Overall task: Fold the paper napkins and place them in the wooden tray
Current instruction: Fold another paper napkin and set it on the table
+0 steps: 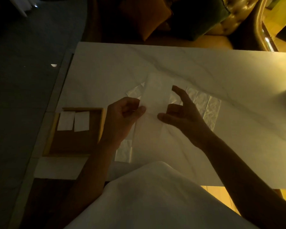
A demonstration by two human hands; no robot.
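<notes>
A long white paper napkin (156, 96) is held up over the table between both hands. My left hand (122, 116) pinches its left edge with thumb and fingers. My right hand (180, 111) grips its right edge, with the forefinger raised. The wooden tray (53, 129) lies at the table's left edge, left of my left hand. Two folded white napkins (66, 121) (81, 121) lie side by side in the tray's far part. More unfolded napkins (206, 106) are spread flat on the table under and right of my hands.
The white marble-look table (106, 66) fills the middle. Another flat napkin (124, 151) lies near my left forearm. A padded golden chair (234, 19) and an orange cushion (145, 15) stand beyond the far edge. Dark floor lies to the left.
</notes>
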